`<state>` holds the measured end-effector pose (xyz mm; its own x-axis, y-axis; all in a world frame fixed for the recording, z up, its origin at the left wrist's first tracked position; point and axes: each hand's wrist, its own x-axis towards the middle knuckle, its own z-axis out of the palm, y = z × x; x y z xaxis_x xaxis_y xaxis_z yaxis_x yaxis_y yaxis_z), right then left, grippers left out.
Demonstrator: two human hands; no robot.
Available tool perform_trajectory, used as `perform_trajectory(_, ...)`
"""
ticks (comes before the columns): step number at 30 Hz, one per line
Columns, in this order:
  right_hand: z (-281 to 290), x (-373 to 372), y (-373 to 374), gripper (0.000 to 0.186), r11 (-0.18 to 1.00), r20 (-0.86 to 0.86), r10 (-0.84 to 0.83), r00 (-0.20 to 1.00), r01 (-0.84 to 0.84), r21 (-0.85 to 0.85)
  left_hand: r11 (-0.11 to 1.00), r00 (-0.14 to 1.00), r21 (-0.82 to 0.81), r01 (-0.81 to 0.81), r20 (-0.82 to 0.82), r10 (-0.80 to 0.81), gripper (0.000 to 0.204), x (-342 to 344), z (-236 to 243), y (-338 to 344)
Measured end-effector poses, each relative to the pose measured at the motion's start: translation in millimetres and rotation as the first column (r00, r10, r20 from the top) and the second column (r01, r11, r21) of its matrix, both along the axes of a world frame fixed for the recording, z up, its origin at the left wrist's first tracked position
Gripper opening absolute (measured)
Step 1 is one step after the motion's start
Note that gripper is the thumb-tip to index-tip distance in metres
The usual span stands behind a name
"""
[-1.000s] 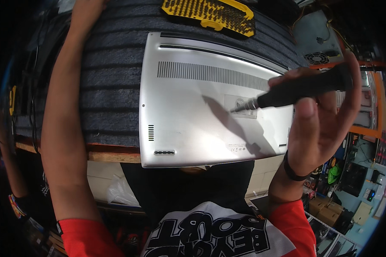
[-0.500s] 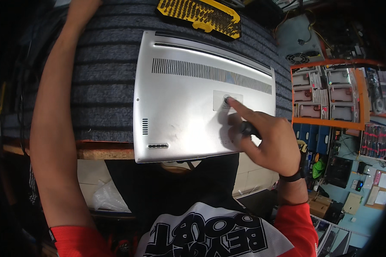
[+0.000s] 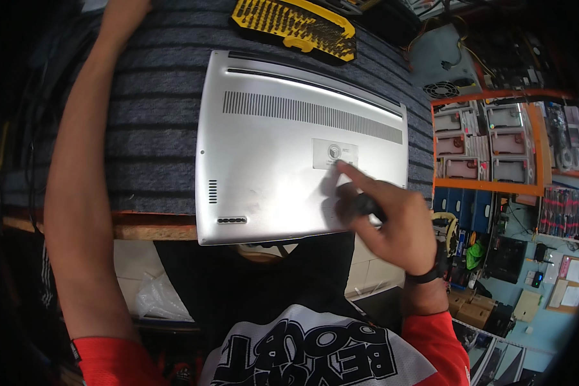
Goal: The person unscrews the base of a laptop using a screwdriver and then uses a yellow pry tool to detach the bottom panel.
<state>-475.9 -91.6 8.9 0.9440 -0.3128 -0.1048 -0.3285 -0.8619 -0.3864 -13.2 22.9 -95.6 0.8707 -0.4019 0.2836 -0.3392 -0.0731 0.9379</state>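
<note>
A silver laptop [image 3: 264,154] lies bottom-up at the bench edge, with slotted vents and a pale label [image 3: 349,149] near its middle. My right hand [image 3: 395,228] has the index finger stretched to the label's lower edge, at or just above the surface. Its other fingers are wrapped round a black screwdriver [image 3: 370,206], whose tip I cannot make out. My left forearm runs up beside the laptop, and my left hand [image 3: 125,19] reaches the top edge of the picture, its fingertips out of view.
A striped mat [image 3: 148,128] covers the bench. Beyond the laptop are a yellow bit case [image 3: 293,26] and a metal power supply [image 3: 441,58] with cables. An orange shelf [image 3: 489,186] of boxed items stands at the right, and a plastic bag [image 3: 164,299] lies below the bench.
My right hand has turned and lowered the screwdriver, bringing its index finger onto the label, then slightly downward. The whole view has shifted a little; my left arm stays stretched out.
</note>
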Motion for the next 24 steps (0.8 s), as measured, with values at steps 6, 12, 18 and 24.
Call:
perform_trajectory(6, 34, 22, -1, 0.065, 0.973, -0.009, 0.053, 0.999, -0.05, 0.224, 0.994, 0.989, 0.073, -0.081, 0.133, 0.07, 0.033, 5, -4, 1)
perform_trajectory(12, 44, 74, 17, 0.073, 0.857, 0.619, 0.1, 0.779, -0.384, 0.344, 0.969, 0.92, 0.148, -0.197, 0.371, 0.13, 0.038, 8, -5, 0)
perform_trajectory(18, 15, 130, 40, 0.07, 0.855, 0.777, 0.214, 0.592, -0.497, 0.144, 0.974, 0.915, 0.093, -0.204, 0.373, 0.156, 0.036, 9, -6, -6)
perform_trajectory(24, -8, 151, 55, 0.064, 0.861, 0.757, 0.252, 0.603, -0.496, 0.108, 0.97, 0.904, 0.093, -0.223, 0.391, 0.17, 0.037, 9, -3, -7)
